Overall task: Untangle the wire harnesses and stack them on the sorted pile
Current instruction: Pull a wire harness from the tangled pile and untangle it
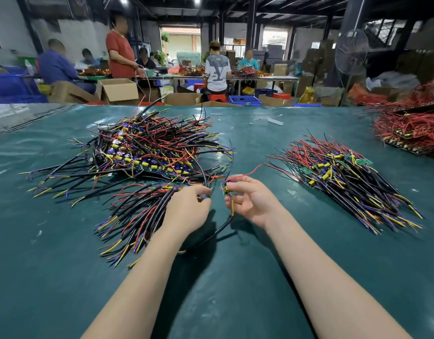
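**One harness half free, between the two hands**

Nearest, both forearms reach out over the green table cover [235, 277]. The right hand [250, 199] pinches a wire harness [227, 189] by its small circuit board, thumb and fingers curled round it. A red lead springs up and away from the board, and a black cable droops in a loop toward the left wrist. The left hand [189, 206] is curled too, fingertips pinching the head end of the near bundle [142, 211], whose leads fan out to the left.

These harnesses look light and floppy – thin leads that will snag on each other, and a board whose soldered joints may not take a tug. The board is probably the safest hold, drawing the cable out slowly rather than yanking a single lead.

Beyond the hands sits the tangled heap [150, 145], to the left. The sorted pile [345, 182] lies well apart on the right, its leads combed one way. Farther right is a red-wire pile [411, 126] – and behind the table, workers [216, 69] at benches.
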`<state>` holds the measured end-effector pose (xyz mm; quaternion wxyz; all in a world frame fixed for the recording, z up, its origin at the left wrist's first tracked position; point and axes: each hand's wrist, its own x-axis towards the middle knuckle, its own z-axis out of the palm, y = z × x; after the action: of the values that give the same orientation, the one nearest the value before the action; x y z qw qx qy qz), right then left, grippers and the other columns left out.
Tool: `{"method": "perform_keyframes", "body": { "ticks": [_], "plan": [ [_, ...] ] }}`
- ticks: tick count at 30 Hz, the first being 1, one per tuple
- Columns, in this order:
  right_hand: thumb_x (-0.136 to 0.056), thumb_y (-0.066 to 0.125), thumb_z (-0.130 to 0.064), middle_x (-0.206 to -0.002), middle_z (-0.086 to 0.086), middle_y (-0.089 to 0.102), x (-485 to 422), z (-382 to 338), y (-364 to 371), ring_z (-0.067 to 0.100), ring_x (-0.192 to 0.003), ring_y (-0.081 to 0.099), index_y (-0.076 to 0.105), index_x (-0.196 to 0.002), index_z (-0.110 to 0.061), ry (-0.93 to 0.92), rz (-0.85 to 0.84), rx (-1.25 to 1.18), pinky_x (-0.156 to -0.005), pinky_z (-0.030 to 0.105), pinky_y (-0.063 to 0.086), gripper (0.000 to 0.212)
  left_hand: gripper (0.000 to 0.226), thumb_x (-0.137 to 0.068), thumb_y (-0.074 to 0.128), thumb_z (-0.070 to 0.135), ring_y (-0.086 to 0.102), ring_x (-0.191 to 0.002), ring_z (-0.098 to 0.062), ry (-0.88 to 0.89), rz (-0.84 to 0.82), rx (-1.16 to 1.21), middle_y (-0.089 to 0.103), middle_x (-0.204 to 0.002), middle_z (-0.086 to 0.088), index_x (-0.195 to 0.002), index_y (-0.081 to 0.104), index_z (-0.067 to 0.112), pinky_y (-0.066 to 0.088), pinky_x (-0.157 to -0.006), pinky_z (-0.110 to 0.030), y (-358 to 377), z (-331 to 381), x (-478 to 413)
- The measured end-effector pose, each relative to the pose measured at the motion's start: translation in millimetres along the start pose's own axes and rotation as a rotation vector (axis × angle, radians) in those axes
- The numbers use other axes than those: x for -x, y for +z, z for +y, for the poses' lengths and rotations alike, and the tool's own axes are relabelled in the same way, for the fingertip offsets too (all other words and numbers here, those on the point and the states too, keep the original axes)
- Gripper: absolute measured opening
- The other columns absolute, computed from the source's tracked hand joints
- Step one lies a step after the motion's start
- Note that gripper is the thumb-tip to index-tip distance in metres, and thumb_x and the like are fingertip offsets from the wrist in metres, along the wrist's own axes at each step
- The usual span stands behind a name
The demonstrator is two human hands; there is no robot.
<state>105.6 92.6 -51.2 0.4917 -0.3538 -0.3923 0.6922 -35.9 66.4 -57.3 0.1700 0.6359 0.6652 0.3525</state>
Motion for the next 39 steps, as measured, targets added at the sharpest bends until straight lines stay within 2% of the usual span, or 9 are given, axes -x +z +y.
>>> {"method": "perform_keyframes", "body": {
  "ticks": [4, 7, 11, 16, 20, 25, 30, 34, 39],
  "plan": [
    [-0.083, 0.051, 0.01, -0.052, -0.001, 0.063, 2, 6, 4, 0.015, -0.04, 0.059, 0.051, -0.073, -0.012, 0.042, -0.041, 0.136, -0.045, 0.02, 0.052, 0.024, 0.015, -0.084, 0.06, 0.013, 0.061, -0.084, -0.011, 0.026, 0.061, 0.191, 0.068, -0.088, 0.005, -0.093, 0.07, 0.019, 0.044, -0.079, -0.022, -6, 1, 4],
    [-0.083, 0.049, 0.012, -0.057, 0.003, 0.065, 3, 4, 5, 0.02, -0.048, 0.065, 0.049, -0.072, -0.01, 0.059, -0.125, 0.107, -0.048, 0.025, 0.055, 0.025, 0.014, -0.084, 0.063, 0.011, 0.061, -0.07, -0.01, -0.001, -0.057, 0.467, 0.065, -0.069, 0.007, -0.073, 0.066, 0.02, 0.051, -0.073, -0.027, -5, 4, 8],
    [-0.087, 0.051, 0.004, -0.061, -0.001, 0.067, 4, -2, 2, 0.015, -0.056, 0.067, 0.055, -0.075, -0.01, -0.02, -0.201, 0.121, -0.053, 0.025, 0.056, 0.019, 0.016, -0.084, 0.062, 0.003, 0.061, -0.061, -0.009, -0.142, -0.208, 0.915, 0.063, -0.068, -0.002, -0.071, 0.064, 0.012, 0.055, -0.057, -0.019, -8, 6, 9],
    [-0.085, 0.059, -0.001, -0.054, -0.011, 0.063, 1, 5, 5, 0.001, -0.051, 0.059, 0.058, -0.068, -0.017, -0.172, -0.09, 0.39, -0.045, 0.013, 0.042, 0.023, 0.016, -0.081, 0.063, -0.004, 0.064, -0.062, -0.01, -0.198, -0.208, 1.005, 0.059, -0.073, -0.007, -0.078, 0.051, 0.007, 0.057, -0.058, -0.026, -1, 6, 10],
    [-0.083, 0.059, 0.001, -0.054, -0.01, 0.061, -2, 5, 0, 0.001, -0.05, 0.054, 0.06, -0.073, -0.017, -0.203, -0.114, 0.336, -0.051, 0.016, 0.037, 0.021, 0.013, -0.082, 0.06, -0.007, 0.066, -0.055, -0.006, -0.211, -0.214, 1.052, 0.065, -0.073, -0.009, -0.086, 0.053, 0.004, 0.049, -0.046, -0.015, -3, 8, 9],
    [-0.084, 0.056, 0.006, -0.057, -0.005, 0.066, -2, 8, 3, 0.009, -0.054, 0.059, 0.065, -0.075, -0.013, -0.287, -0.142, 0.367, -0.06, 0.024, 0.045, 0.022, 0.015, -0.082, 0.061, -0.005, 0.065, -0.051, -0.005, -0.239, -0.249, 1.01, 0.066, -0.053, 0.003, -0.079, 0.055, 0.007, 0.044, -0.041, -0.013, -7, 6, 6],
    [-0.083, 0.056, 0.008, -0.047, 0.001, 0.058, 0, 10, 2, 0.01, -0.041, 0.053, 0.061, -0.064, -0.006, -0.24, -0.037, 0.214, -0.045, 0.02, 0.049, 0.024, 0.019, -0.081, 0.062, -0.006, 0.066, -0.052, -0.005, -0.216, -0.313, 0.916, 0.065, -0.053, 0.007, -0.076, 0.054, 0.011, 0.042, -0.04, -0.012, -3, 9, 10],
    [-0.084, 0.056, 0.006, -0.047, 0.001, 0.057, -1, 14, 9, 0.009, -0.041, 0.051, 0.06, -0.064, -0.006, -0.236, 0.023, 0.232, -0.045, 0.018, 0.048, 0.023, 0.015, -0.082, 0.062, -0.003, 0.065, -0.051, -0.003, -0.243, -0.275, 0.931, 0.065, -0.055, 0.002, -0.077, 0.055, 0.009, 0.038, -0.038, -0.01, -2, 6, 9],
    [-0.09, 0.052, -0.001, -0.051, -0.007, 0.061, -1, 18, 15, 0.005, -0.05, 0.056, 0.062, -0.073, -0.011, -0.231, 0.005, 0.239, -0.053, 0.016, 0.049, 0.023, 0.014, -0.088, 0.059, 0.02, 0.064, -0.049, -0.003, -0.295, -0.227, 0.917, 0.066, -0.054, 0.007, -0.075, 0.055, 0.017, 0.037, -0.039, -0.012, -1, 5, 8]
  ]
}}
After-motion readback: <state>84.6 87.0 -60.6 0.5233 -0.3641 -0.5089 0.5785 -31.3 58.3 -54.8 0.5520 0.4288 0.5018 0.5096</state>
